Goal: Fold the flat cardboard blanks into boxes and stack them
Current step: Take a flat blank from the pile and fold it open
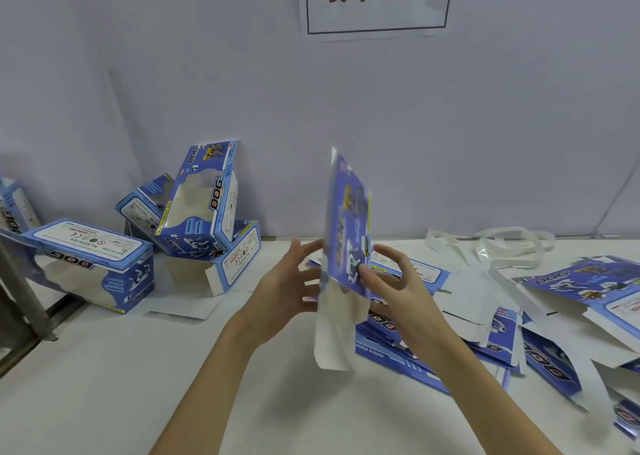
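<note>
I've got one flat blank (348, 226) up off the table (173, 368), standing on edge betw. my two hands, printed face turned right, white flap hanging down at the near end. Its long axis runs up-and-down, tipped a little, so it's edge-on to me. My right hand (391, 281) is the one doing the holding: thumb on the printed side near the lower edge, fingers half curled beside it, pinching the card. My left hand (287, 281) is spread, fingers straight, tips at or just beside the blank's left face; can't tell if they really touch, it's blurred there.

Both hands are about level, left side of the blank is the free one, so I reckon next is pushing in from the left to pop the sleeve open, w/ the right as anchor.

Pile of flat blanks (485, 326) lies on the table just right of and under my right hand, fanned out. Finished boxes (194, 212) are far left by the wall, leaning on each other more than stacked; another box (93, 264) lies on its side further left. White strapping (502, 243) far right. Plenty left to fold, I'd say
</note>
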A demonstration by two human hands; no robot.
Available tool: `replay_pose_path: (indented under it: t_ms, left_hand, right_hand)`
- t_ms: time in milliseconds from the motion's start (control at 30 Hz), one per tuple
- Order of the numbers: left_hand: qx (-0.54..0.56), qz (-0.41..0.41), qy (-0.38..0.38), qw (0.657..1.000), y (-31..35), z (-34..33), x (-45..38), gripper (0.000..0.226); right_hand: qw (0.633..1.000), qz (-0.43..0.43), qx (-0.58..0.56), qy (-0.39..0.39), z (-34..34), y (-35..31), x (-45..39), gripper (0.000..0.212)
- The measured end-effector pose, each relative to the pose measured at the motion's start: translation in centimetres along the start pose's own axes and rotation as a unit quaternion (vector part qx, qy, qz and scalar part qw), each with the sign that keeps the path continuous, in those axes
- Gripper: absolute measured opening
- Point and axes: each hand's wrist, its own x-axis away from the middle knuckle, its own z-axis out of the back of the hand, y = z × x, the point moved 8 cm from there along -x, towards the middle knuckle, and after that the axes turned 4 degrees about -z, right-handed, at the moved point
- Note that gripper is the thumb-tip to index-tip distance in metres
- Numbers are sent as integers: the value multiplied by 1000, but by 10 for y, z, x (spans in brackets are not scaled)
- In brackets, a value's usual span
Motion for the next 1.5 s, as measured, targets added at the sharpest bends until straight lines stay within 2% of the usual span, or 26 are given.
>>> replay_pose_path:
  t_ms: [33, 100, 167, 233, 333, 400, 467, 500, 633, 700, 833, 967, 1033, 1167, 1333, 1433, 1500]
  left_hand:
    - [3, 0, -5, 1000, -1, -3, -1, 92]
    - [-7, 0, -19, 1000, -2, -14, 0, 103]
    - [-12, 1, -22, 1000, -3, -15, -3, 99]
    - [14, -2, -29, 999, -2, -10, -5, 85]
    - [65, -4, -5, 998, -2, 3, -5, 64]
    - [-1, -10, 63, 998, -4, 21, -4, 66]
    - [-56, -10, 86, 995, -7, 29, -3, 69]
    - [-68, -3, 86, 994, -10, 30, -3, 69]
    - [-94, 39, 97, 990, -16, 36, -3, 68]
    - [-87, 59, 91, 990, -17, 37, 0, 71]
    - [-60, 16, 155, 986, 3, 44, 5, 74]
    - [-53, 12, 140, 989, 11, 38, 8, 68]
    - [-65, 11, 142, 988, 12, 39, 10, 70]
    - [-99, 11, 174, 980, 11, 47, 10, 72]
    - [-101, 15, 173, 980, 7, 53, 9, 70]
    - [-101, 3, 172, 980, 9, 55, 7, 68]
    - [-76, -13, 177, 981, 13, 55, 7, 58]
  right_hand:
    - [1000, -6, 11, 6, 0, 3, 0, 75]
    - [999, -16, 38, 13, -2, 7, 1, 81]
    - [998, -18, 54, 19, -5, 8, 2, 79]
    - [999, -18, 38, 26, -2, 7, 2, 74]
    - [996, -38, -79, -17, 5, 1, -1, 52]
    - [988, -59, -133, -51, 8, -4, 0, 34]
    - [986, -88, -127, -56, 10, -1, 0, 13]
    - [988, -95, -107, -50, 10, 1, 0, 13]
    - [997, -75, -31, 0, 13, 6, -6, 49]
    - [998, -63, -11, -9, 14, 7, -5, 53]
    - [997, -63, 7, -53, 4, 13, -2, 47]
    - [994, -78, -43, -71, -3, 13, -1, 40]
    - [994, -82, -31, -70, -1, 12, -2, 37]
    - [994, -83, 7, -72, -4, 11, 3, 43]
    - [995, -75, 18, -60, -6, 8, 4, 51]
    - [993, -84, 19, -75, -6, 7, 6, 41]
    - [990, -98, 1, -99, -8, 10, 8, 33]
